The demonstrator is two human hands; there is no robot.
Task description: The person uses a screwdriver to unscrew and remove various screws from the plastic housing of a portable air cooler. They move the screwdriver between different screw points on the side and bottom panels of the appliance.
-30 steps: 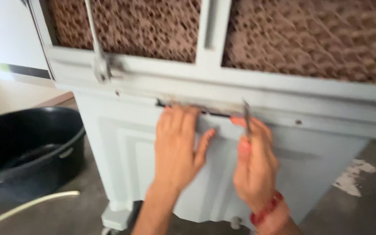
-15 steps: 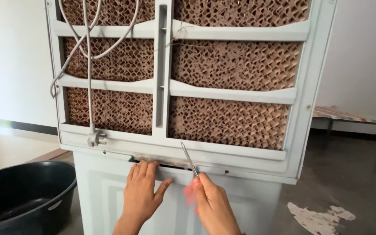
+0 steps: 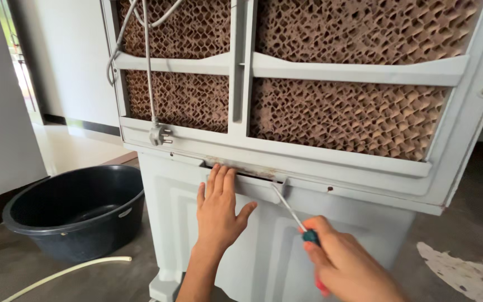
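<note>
A white air cooler (image 3: pixel 331 235) stands in front of me, with brown honeycomb pads (image 3: pixel 342 114) behind its white rear grille. My left hand (image 3: pixel 219 210) lies flat on the lower tank panel, fingertips at the rusty slot under the grille frame. My right hand (image 3: pixel 345 268) grips a screwdriver (image 3: pixel 293 212) with a blue and red handle. Its metal tip points up-left at a small latch on the same slot, right of my left hand.
A black plastic tub (image 3: pixel 76 215) sits on the floor at the left, with a pale hose (image 3: pixel 65 274) lying beside it. A grey power cord with its plug (image 3: pixel 159 134) hangs down the grille's left side. Concrete floor shows a white paint patch (image 3: pixel 465 268) at the right.
The view has moved closer and lower onto the cooler. The screwdriver has tilted from near upright to slanting, its tip now at the latch. My left hand stays on the panel.
</note>
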